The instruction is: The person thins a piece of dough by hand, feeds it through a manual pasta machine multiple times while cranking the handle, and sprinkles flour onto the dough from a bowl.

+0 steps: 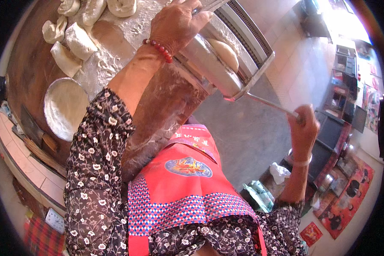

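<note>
A hand-cranked metal dough roller machine [211,64] stands at the corner of a floury wooden board [166,99]. A pale, rounded piece of dough [225,52] lies along its roller. My left hand [176,27], with a red bead bracelet at the wrist, is at the machine's upper part, its thumb and fingers about a metal edge; the fingertips are partly hidden. My right hand [304,126] is closed round the end of the crank handle [270,104], out to the right of the machine. Several floured dough pieces [80,41] lie on the board at the upper left.
A round bowl of flour [67,108] stands left of my left sleeve. Near it are a dark flat blade [30,121] and a straw brush [41,153]. A red apron [185,160] covers my front. Beyond the grey floor [249,137], dark furniture [329,134] stands at the right.
</note>
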The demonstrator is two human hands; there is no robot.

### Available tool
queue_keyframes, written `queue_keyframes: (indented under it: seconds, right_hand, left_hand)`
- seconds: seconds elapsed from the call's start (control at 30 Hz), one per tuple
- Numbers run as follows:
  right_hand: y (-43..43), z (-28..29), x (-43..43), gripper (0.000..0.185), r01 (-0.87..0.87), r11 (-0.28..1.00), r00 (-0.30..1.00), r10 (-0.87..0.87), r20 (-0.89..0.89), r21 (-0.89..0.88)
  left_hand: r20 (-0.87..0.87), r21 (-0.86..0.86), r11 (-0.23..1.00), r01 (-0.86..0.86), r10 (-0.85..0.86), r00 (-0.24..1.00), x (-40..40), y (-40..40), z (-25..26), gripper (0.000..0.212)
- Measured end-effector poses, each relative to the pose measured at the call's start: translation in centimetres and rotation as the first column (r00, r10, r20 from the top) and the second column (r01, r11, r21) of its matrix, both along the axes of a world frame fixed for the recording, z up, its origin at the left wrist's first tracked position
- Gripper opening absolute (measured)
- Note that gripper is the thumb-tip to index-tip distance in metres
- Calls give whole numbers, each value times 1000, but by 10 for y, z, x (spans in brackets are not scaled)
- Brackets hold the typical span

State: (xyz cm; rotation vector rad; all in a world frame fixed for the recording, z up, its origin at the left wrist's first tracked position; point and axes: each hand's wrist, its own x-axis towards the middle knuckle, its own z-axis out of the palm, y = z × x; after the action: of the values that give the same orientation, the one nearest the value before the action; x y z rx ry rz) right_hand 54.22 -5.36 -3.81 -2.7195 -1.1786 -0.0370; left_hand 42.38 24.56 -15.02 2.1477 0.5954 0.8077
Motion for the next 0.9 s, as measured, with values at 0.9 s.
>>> queue_keyframes:
  seconds: [0.9]
  right_hand:
    - [-2,21,-26,8,-64,992,979,40,-202,-112]
  left_hand:
    - [-46,68,996,-63,66,997,3,8,-18,30]
